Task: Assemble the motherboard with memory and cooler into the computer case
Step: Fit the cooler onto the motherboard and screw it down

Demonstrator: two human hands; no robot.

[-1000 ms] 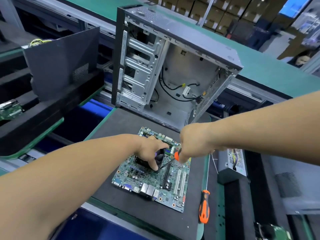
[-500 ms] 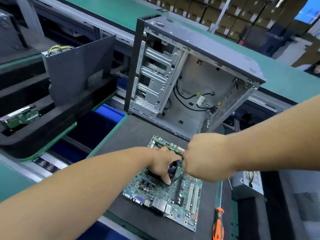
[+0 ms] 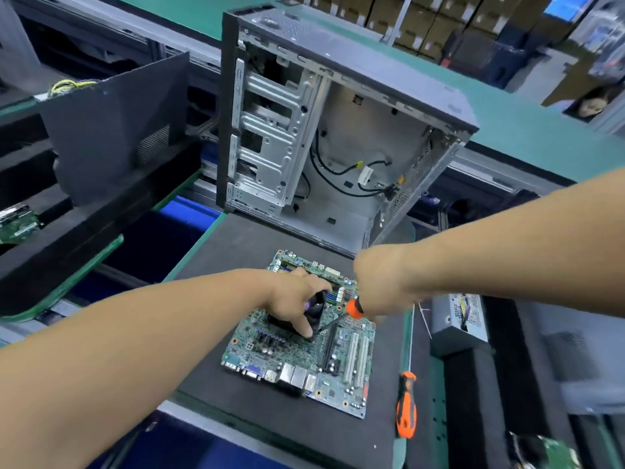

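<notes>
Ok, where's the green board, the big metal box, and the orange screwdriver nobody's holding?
Motherboard point(image 3: 341, 384), head view, on its bare lower right area.
Computer case point(image 3: 355, 67), head view, on its grey top panel.
Spare screwdriver point(image 3: 406, 406), head view, on its orange handle.

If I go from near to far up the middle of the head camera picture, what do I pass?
Motherboard → left hand on the cooler → open case → green conveyor → stacked boxes.
</notes>
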